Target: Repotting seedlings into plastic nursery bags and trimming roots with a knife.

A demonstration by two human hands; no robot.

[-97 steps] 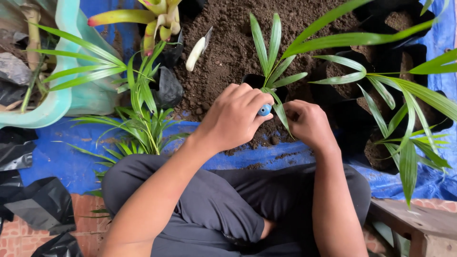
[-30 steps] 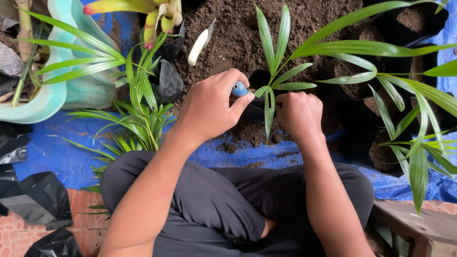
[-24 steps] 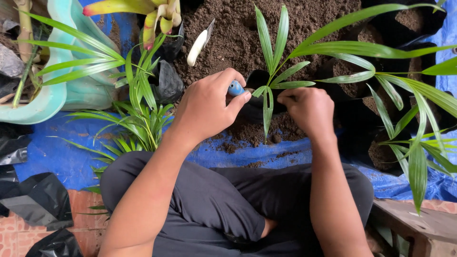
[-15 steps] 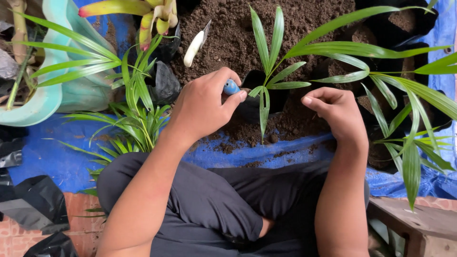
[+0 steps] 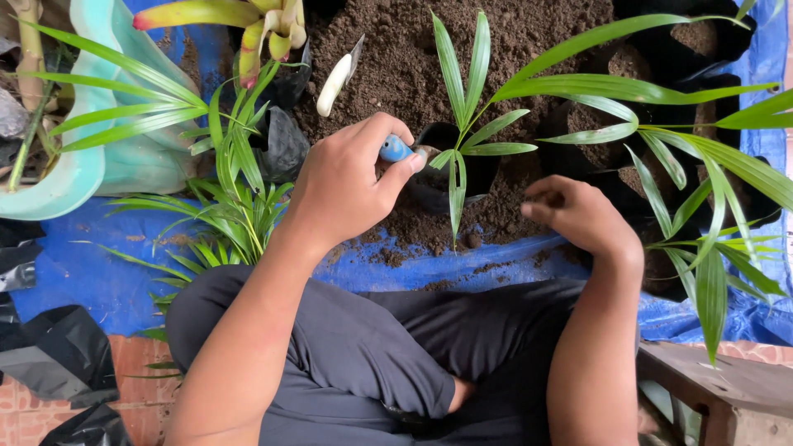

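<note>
- The left hand (image 5: 347,186), in the centre of the frame, is curling its fingers together around a small blue-handled tool (image 5: 395,149); the thumb (image 5: 395,176) is pressing along the handle, and only the rounded blue end is showing.
- The tool's end is sitting just beside the rim of a small black grow bag (image 5: 450,169) that is holding a young palm seedling (image 5: 464,103), upper centre.
- The right hand (image 5: 578,216), right of centre, is hovering loosely cupped over the soil beside the bag, fingers bent and close together; whether it is holding anything, I cannot tell.
- A heap of dark soil (image 5: 405,58) is filling the upper centre, lying on a blue tarp (image 5: 91,268) that is spreading across the middle of the frame.
- A white-handled knife (image 5: 334,78) is lying on the soil at upper centre-left.
- More filled black bags (image 5: 702,41) with palm fronds are standing at the upper right.
- A pale teal plastic container (image 5: 124,157) is sitting at the upper left, with loose seedlings (image 5: 239,206) beside it.
- Empty black plastic bags (image 5: 62,355) are lying on brick paving at the lower left.
</note>
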